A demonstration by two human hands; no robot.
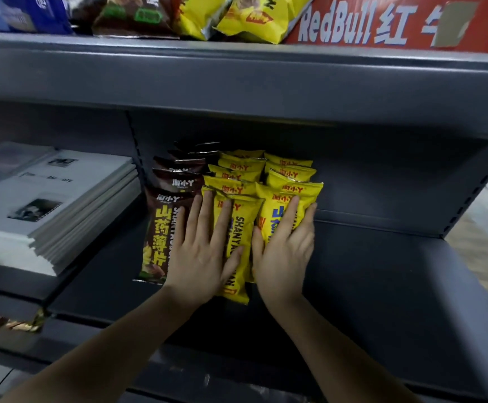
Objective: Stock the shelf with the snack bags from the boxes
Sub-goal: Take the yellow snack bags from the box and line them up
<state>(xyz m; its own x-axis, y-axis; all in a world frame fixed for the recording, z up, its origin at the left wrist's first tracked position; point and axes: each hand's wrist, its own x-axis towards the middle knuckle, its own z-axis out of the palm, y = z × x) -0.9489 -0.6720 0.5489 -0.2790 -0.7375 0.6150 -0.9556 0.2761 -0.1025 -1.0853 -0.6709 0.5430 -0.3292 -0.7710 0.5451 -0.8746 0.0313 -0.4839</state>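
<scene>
The shelf [382, 271] was dark grey throughout; the yellow snack bags [241, 237] on it carried red characters near the top, dark Latin lettering down the front and large blue characters; the brown snack bags [158, 234] bore white characters above large yellow ones. The stacked booklets [62, 193] were white with black-and-white photographs; the banner [382, 27] was red with white lettering edged in blue; the upper bags [251, 21] were yellow with a red patch.

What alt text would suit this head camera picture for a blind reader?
A person's left hand and right hand rest flat on yellow snack bags lined up on a dark shelf, beside brown bags and stacked booklets.
</scene>
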